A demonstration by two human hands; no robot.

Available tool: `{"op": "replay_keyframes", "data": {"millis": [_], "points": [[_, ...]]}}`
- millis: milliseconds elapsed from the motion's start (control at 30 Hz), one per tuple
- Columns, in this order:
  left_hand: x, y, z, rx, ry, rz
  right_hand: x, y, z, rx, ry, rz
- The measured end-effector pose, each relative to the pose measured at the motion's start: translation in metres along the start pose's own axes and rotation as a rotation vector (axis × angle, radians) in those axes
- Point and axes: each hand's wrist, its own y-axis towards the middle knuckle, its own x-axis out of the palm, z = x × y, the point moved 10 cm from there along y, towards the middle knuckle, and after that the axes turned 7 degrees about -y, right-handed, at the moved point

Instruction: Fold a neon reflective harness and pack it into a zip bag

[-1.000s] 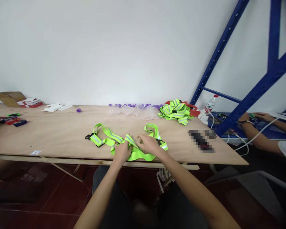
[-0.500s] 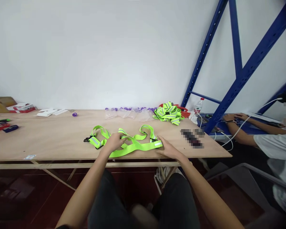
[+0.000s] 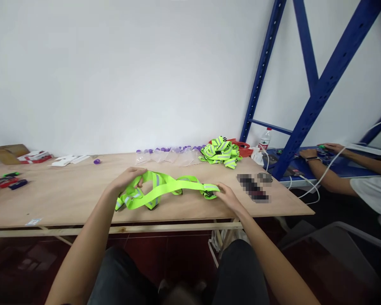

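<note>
Along the front edge of the desk, near its middle, a yellow-green reflective strap is spread in loose loops between two hands. By the back edge, toward the right corner, lies a pile of similar straps. The left hand has its fingers bent around one loop; the right hand pinches the other end, beside a black fitting. Pulling against the overlapping bands could, I think, tighten a tangle; too weak a pinch could let this end slip and twist.
</note>
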Motion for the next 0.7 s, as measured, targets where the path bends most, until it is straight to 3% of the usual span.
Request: {"op": "replay_keyframes", "data": {"millis": [133,233,367,433,500,533,600,633,700], "points": [[-0.001,0.015,-0.020,-0.055,-0.061,-0.051,-0.025,0.006,0.015,0.067,0.178,0.126],[-0.012,0.031,-0.030,-0.077,-0.048,0.003,-0.030,0.009,0.022,0.110,0.274,0.163],[-0.030,0.043,-0.027,-0.055,0.035,0.248,-0.029,0.010,0.013,0.129,0.282,0.158],[-0.020,0.034,-0.016,0.026,0.053,0.406,-0.024,0.010,0.000,0.111,0.231,0.131],[0.021,0.019,0.001,0.185,0.011,0.447,-0.016,0.010,-0.016,0.078,0.160,0.089],[0.059,0.015,0.008,0.253,-0.051,0.315,-0.011,0.010,-0.022,0.065,0.135,0.073],[0.155,0.006,0.013,0.265,-0.090,-0.138,-0.004,0.008,-0.031,0.053,0.136,0.082],[0.187,-0.001,0.016,0.293,-0.071,-0.247,-0.001,0.007,-0.032,0.055,0.156,0.103],[0.211,-0.005,0.022,0.368,-0.003,-0.164,0.002,0.003,-0.033,0.060,0.193,0.146]]}}
